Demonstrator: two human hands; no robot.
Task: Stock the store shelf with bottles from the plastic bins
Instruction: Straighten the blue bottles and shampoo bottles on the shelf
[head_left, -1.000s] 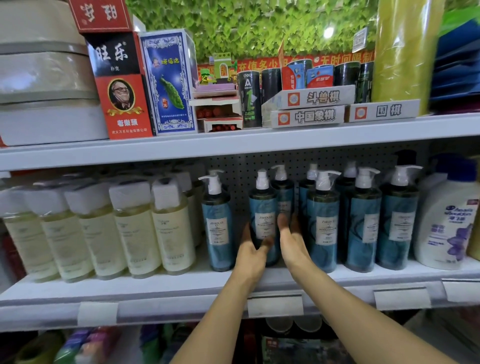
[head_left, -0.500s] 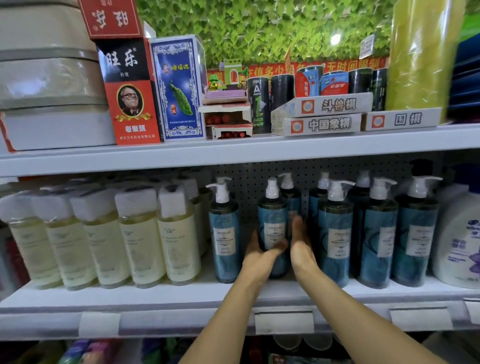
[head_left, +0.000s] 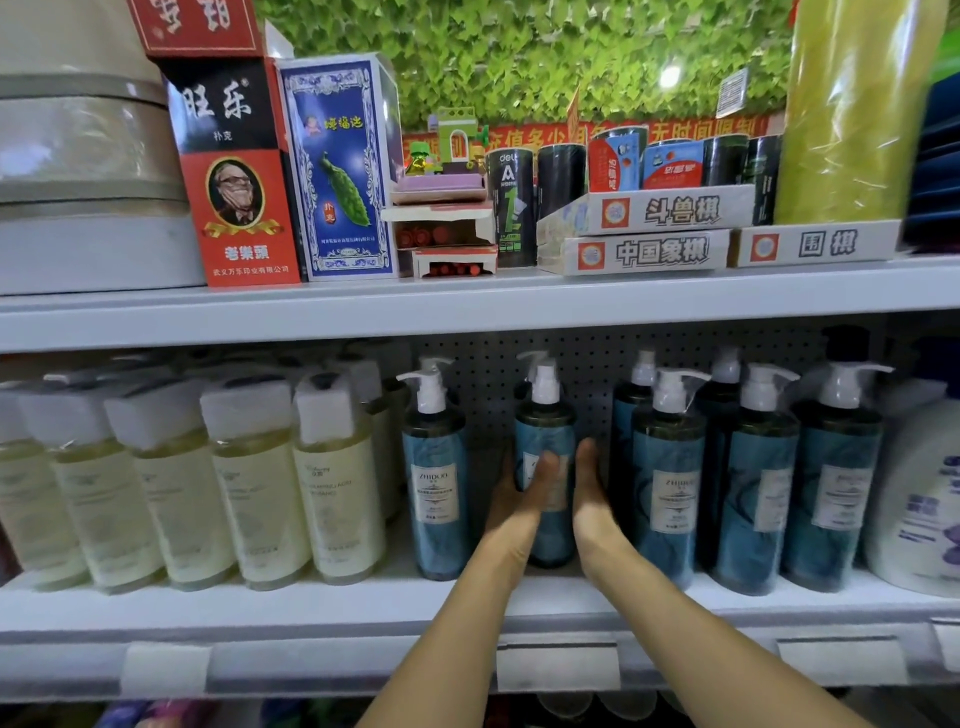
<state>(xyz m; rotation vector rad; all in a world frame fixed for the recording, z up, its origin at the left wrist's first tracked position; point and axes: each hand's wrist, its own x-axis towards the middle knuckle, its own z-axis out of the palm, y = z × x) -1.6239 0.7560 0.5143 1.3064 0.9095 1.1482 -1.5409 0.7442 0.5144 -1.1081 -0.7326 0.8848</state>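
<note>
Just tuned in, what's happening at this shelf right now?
A person has both hands on one blue pump bottle standing upright on the middle shelf. The left hand grips it with the thumb across the label, and the right hand lies flat against its right side. It stands in the row between the other blue pump bottles, with pale yellow bottles further left.
</note>
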